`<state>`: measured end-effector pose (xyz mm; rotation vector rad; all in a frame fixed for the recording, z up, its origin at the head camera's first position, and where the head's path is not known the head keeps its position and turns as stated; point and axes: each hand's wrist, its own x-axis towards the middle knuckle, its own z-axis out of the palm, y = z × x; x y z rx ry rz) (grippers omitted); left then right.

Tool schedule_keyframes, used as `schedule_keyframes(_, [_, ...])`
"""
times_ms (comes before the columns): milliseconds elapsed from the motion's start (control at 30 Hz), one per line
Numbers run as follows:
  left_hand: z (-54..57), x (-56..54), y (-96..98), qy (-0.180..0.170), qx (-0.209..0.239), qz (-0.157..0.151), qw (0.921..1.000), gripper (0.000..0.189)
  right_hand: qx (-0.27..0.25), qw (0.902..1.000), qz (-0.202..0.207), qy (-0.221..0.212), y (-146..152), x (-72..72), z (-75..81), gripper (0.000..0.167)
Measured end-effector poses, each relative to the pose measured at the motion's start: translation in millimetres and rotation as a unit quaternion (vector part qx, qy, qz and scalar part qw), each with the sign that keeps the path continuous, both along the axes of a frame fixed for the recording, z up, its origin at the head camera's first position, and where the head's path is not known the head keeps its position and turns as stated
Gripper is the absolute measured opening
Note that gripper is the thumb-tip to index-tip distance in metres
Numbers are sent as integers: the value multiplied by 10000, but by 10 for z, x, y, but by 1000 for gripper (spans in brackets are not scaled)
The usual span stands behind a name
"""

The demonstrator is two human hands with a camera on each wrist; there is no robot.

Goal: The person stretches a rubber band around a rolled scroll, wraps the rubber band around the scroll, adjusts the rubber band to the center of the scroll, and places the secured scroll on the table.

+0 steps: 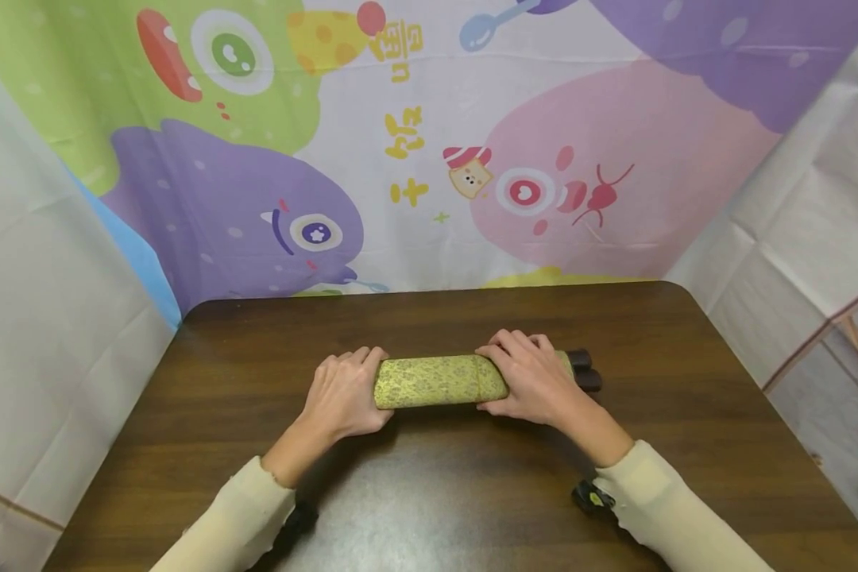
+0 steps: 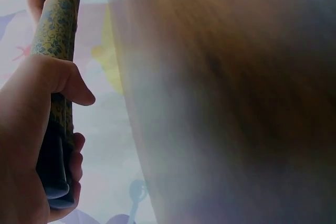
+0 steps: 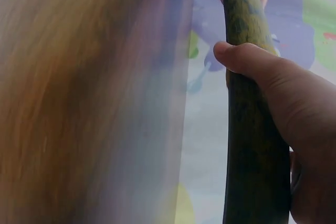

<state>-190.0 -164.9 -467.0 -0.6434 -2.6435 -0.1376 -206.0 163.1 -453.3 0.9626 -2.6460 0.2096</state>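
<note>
A rolled scroll [image 1: 429,381], covered in yellow-gold patterned cloth, lies crosswise between the two hands over the table. My left hand [image 1: 346,393] grips its left end. Farther right along the roll, my right hand [image 1: 532,377] holds it with the thumb on the near side. Two dark rod ends [image 1: 588,380] stick out past the right hand. In the left wrist view, dark rod ends [image 2: 55,166] also show within the left palm, and the fingers [image 2: 77,156] wrap behind them. The right wrist view shows the right thumb [image 3: 241,56] across the scroll [image 3: 257,156].
The dark brown wooden table [image 1: 429,492] has its far edge against a cartoon-printed curtain [image 1: 429,238]. Pale cloth hangs at the left [image 1: 43,302] and right [image 1: 794,222]. A small black device [image 1: 592,496] is at the right sleeve.
</note>
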Motion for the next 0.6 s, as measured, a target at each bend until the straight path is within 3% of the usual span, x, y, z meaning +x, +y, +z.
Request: schedule_keyframes(600, [4,11,43,131,-143,-105,9998,72,18,9998,153,126,-101,43,-36,85])
